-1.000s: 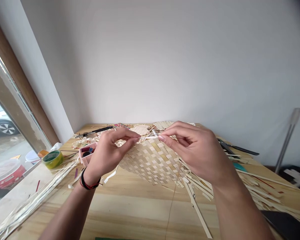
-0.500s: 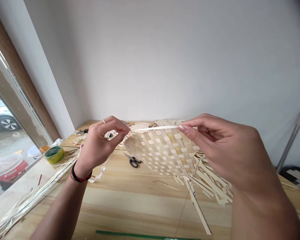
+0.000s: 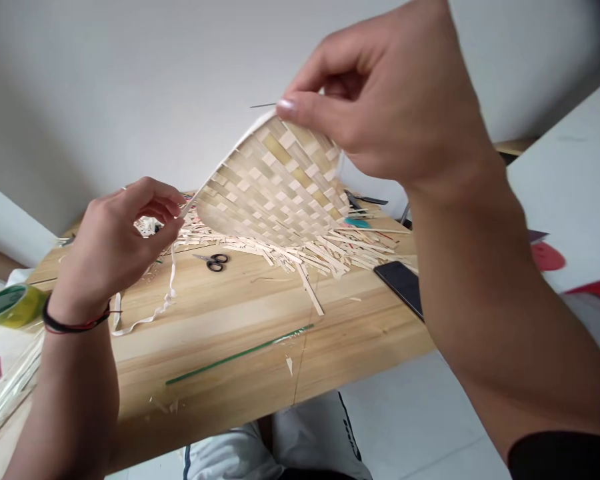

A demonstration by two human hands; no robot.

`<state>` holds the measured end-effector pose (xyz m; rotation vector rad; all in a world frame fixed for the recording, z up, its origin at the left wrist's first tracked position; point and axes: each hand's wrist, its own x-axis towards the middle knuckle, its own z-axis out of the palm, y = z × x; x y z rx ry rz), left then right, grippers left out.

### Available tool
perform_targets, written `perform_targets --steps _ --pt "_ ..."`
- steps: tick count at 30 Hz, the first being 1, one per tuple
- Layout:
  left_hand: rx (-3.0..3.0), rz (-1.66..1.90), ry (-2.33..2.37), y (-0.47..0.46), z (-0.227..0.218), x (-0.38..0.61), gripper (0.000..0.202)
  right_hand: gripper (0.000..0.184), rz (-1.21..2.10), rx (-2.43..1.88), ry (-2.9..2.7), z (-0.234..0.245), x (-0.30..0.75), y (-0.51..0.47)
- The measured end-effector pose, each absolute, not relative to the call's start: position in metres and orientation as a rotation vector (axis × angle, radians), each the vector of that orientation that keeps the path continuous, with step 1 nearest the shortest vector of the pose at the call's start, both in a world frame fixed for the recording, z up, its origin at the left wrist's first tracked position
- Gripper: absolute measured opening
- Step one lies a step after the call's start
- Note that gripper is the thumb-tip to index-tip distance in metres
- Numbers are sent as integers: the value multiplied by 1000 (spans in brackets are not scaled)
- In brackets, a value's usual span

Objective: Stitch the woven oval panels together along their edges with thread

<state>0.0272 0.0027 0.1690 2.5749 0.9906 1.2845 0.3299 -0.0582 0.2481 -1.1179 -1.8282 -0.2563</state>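
A pale woven mat of flat bamboo strips (image 3: pixel 280 187) hangs tilted above the wooden table (image 3: pixel 240 320), its loose strip ends trailing down on the table. My right hand (image 3: pixel 380 107) is raised high and pinches the mat's top corner together with one end of a thin white strip (image 3: pixel 220 170) and a fine needle (image 3: pixel 263 105). My left hand (image 3: pixel 115 240) is lower at the left and pinches the other end of that strip, which runs taut along the mat's edge. The strip's tail (image 3: pixel 150 310) dangles from the left hand onto the table.
Small black scissors (image 3: pixel 211 261) lie on the table under the mat. A dark phone (image 3: pixel 403 285) sits near the right edge, a long green strip (image 3: pixel 240 353) near the front. A green-yellow tape roll (image 3: pixel 7 305) is at far left. Loose bamboo offcuts (image 3: pixel 330 250) lie scattered.
My right hand has risen up and closer with the mat's corner, tilting the mat steeply. The left hand dropped lower and left, stretching the white strip. The view swung downward and rolled.
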Motion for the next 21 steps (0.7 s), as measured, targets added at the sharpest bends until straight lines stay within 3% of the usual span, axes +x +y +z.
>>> perform_targets --steps 4,9,13,17,21 --pt "2493 1335 1035 -7 177 21 35 13 -164 -1071 -1879 248 323 -38" --pt "2185 1338 887 -51 187 37 21 23 -102 -1151 -1894 244 319 1" --pt "1593 687 438 -99 142 110 41 29 -93 -1123 -1921 264 305 10" --pt "935 600 510 -130 88 197 61 21 -183 -1084 -1945 287 276 -1" --pt "558 529 349 -145 81 243 40 21 -175 -1041 -1973 295 258 -15"
